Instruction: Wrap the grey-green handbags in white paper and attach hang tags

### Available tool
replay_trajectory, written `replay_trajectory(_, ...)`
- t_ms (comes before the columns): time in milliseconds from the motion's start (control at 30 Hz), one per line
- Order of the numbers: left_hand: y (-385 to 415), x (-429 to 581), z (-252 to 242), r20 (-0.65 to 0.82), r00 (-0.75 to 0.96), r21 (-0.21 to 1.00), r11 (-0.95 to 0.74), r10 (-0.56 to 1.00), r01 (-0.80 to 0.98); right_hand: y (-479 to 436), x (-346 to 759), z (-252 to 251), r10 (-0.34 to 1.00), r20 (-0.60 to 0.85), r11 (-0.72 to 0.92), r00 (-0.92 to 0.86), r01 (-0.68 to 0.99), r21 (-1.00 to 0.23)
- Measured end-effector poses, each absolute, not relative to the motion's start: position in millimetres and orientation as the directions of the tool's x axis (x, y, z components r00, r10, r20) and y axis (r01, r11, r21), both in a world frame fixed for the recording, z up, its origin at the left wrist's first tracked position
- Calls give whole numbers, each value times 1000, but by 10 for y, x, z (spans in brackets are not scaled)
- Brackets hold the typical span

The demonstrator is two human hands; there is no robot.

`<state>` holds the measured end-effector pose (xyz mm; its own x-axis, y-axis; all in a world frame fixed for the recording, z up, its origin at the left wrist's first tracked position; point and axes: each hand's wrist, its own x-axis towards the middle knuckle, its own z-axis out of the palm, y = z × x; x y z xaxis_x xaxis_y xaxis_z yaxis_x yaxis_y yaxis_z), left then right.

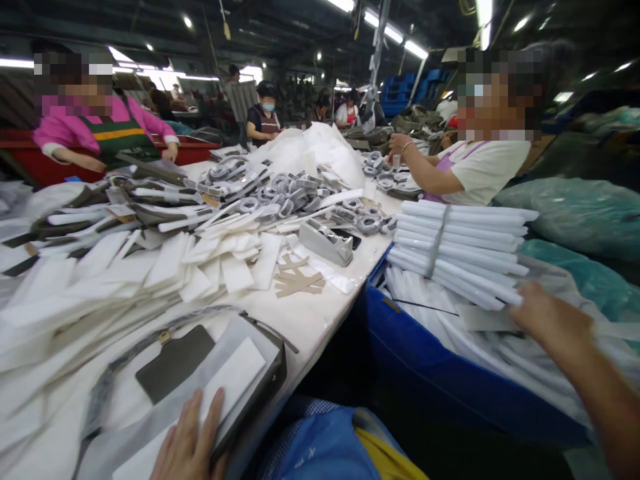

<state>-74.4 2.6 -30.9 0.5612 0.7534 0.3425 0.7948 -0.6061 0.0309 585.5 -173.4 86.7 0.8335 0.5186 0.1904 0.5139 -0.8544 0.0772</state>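
Note:
My left hand [193,437] lies flat with fingers stretched over a white foam strip [245,367] on a dark olive handbag [277,373]. Thin whitish sheeting covers part of the bag, and its wrapped strap [107,380] curves out to the left beside a dark flap [176,360]. On the right, my right hand [555,323] reaches over the blue bin [430,373]. Its fingers are closed at the end of a white foam tube [480,290], the lowest in a tied bundle; motion blurs the fingertips slightly.
White foam pieces [165,263] heap over the table's left side. Beyond them lie wrapped straps [290,193], a tape dispenser [325,243] and beige strips [299,279]. Co-workers stand at the left [125,130] and right [480,167]. Green plastic-wrapped bundles [575,213] lie behind the bin.

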Motion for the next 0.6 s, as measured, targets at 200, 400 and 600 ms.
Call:
replay_trajectory(200, -26, -670, 221, 142, 535, 89, -549, 833, 831, -1550, 4930, 922, 917, 167, -326, 361, 923, -205)
replay_trajectory(400, 166, -676, 711, -172, 542, 208, -507, 823, 836, -767, 3135, 702, 891, 233, 453, -389, 759, -467)
replay_trajectory(600, 193, -673, 802, -188, 573, 243, -528, 797, 814, -435, 1995, 298, 714, 533, 650, -454, 713, -263)
